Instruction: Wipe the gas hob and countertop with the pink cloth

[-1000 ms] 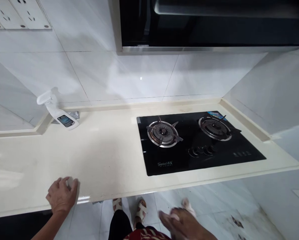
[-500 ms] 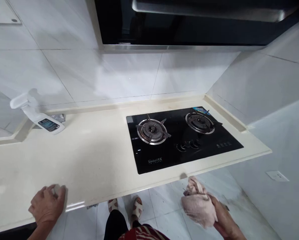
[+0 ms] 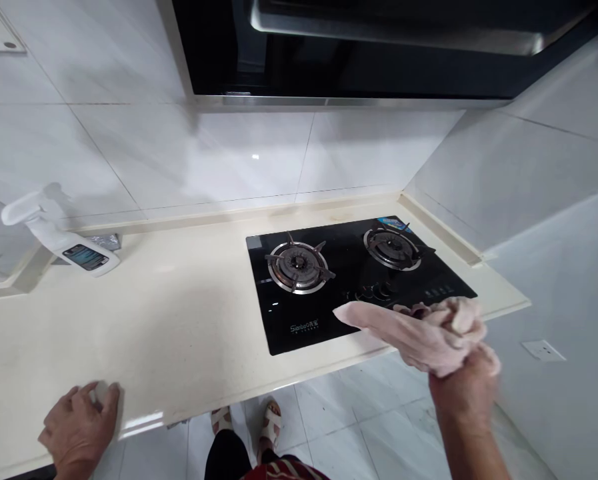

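A crumpled pale pink cloth (image 3: 423, 340) is gripped in my right hand (image 3: 466, 390), one end of it trailing out to the left over the front edge of the black gas stove (image 3: 329, 313). Folds of the cloth hide most of those fingers. My left hand (image 3: 81, 420) leans on the cream countertop (image 3: 179, 327) near its front edge, fingers bent and thumb apart, holding nothing. Two round burners with pan supports, the left burner (image 3: 299, 265) and the right burner (image 3: 393, 248), sit on the stove, with knobs between them partly behind the cloth.
A white spray bottle (image 3: 73, 243) stands at the back left by the tiled wall (image 3: 229, 160). Behind it lies a small grey packet (image 3: 106, 241). A dark range hood (image 3: 339, 60) overhangs the stove. On the right wall is a socket (image 3: 543, 351).
My right hand has risen with the cloth from below the counter edge to over the stove's front right, and the cloth has swung out leftward. My left hand stays on the countertop.
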{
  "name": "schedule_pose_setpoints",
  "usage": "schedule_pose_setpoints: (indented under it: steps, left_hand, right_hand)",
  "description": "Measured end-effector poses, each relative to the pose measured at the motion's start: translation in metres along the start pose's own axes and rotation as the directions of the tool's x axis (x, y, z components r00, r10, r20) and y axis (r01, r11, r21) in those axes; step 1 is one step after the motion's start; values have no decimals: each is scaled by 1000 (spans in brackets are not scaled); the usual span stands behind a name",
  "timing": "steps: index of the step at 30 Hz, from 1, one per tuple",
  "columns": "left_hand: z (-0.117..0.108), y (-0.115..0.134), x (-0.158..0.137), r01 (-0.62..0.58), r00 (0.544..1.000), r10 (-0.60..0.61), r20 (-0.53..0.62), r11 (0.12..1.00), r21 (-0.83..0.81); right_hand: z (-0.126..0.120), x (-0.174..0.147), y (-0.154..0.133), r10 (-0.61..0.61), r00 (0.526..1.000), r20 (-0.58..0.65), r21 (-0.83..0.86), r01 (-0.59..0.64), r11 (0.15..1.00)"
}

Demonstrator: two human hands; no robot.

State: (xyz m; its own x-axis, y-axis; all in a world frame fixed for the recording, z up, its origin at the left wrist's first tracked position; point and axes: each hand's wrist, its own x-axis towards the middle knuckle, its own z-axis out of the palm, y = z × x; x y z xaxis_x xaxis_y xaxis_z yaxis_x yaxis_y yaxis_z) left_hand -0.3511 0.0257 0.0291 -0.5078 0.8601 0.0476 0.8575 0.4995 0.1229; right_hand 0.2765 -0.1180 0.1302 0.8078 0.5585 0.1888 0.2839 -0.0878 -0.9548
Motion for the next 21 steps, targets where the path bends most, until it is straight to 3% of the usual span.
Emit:
schedule_pose_setpoints:
  steps: [3, 6, 10, 13, 17, 21]
  left_hand:
    - [-2, 1, -2, -5, 1000, 5, 5, 1000, 8]
    - [-1, 1, -2, -9, 1000, 9, -15, 1000, 7]
    - [4, -3, 2, -3, 999, 3, -34, 1000, 15]
    - [4, -5, 2, -14, 999, 15, -47, 1000, 25]
    - [-4, 1, -3, -47, 999, 47, -2, 999, -10]
    - [-8, 6, -6, 12, 999, -12, 42, 1000, 1]
  right_hand:
    - [14, -21, 35, 53, 978, 203, -311, 13, 950]
    - [17, -32, 70, 95, 953, 288, -634, 115, 765]
    - [32, -27, 86, -42, 965, 261, -683, 214, 699]
    - [68, -24, 82, 73, 937, 341, -779, 238, 581]
    - [115, -21, 72, 175, 926, 335, -892, 251, 375]
    - [138, -14, 53, 130, 884, 449, -854, 381, 355]
